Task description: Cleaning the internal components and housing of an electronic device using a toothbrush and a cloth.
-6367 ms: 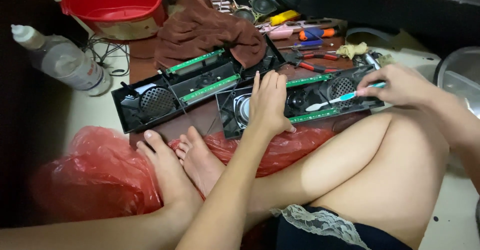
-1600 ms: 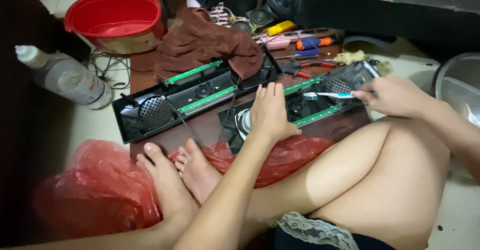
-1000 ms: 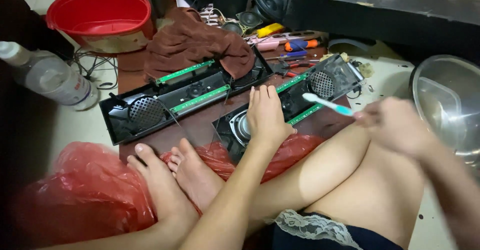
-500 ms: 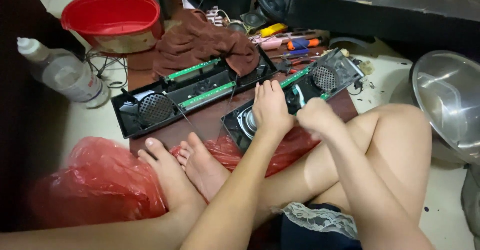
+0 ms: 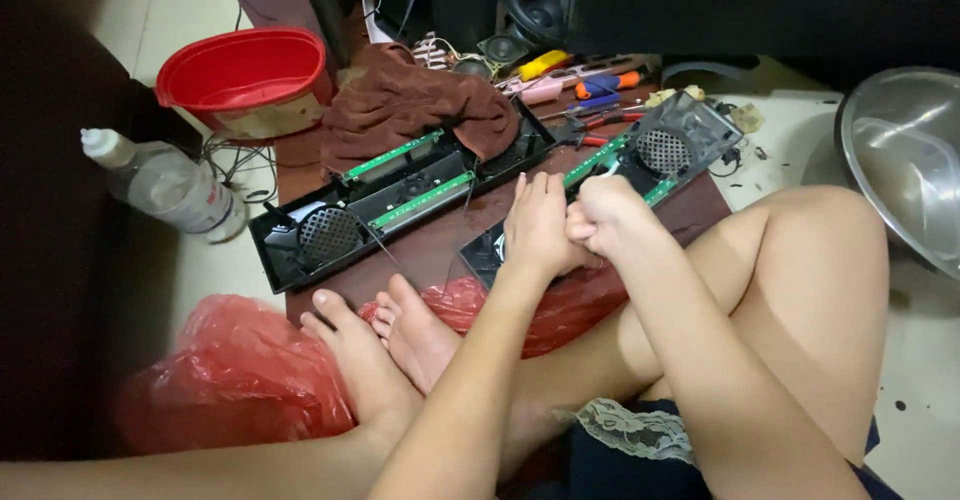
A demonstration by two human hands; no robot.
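The black speaker panel point(image 5: 640, 165) under my hands lies flat on a dark brown board, running slantwise away from me to the right. It is open, its inside facing up. A green circuit strip runs along its length, and a round metal mesh grille sits near its far end. Its near end is hidden under my hands, so I cannot see that part.
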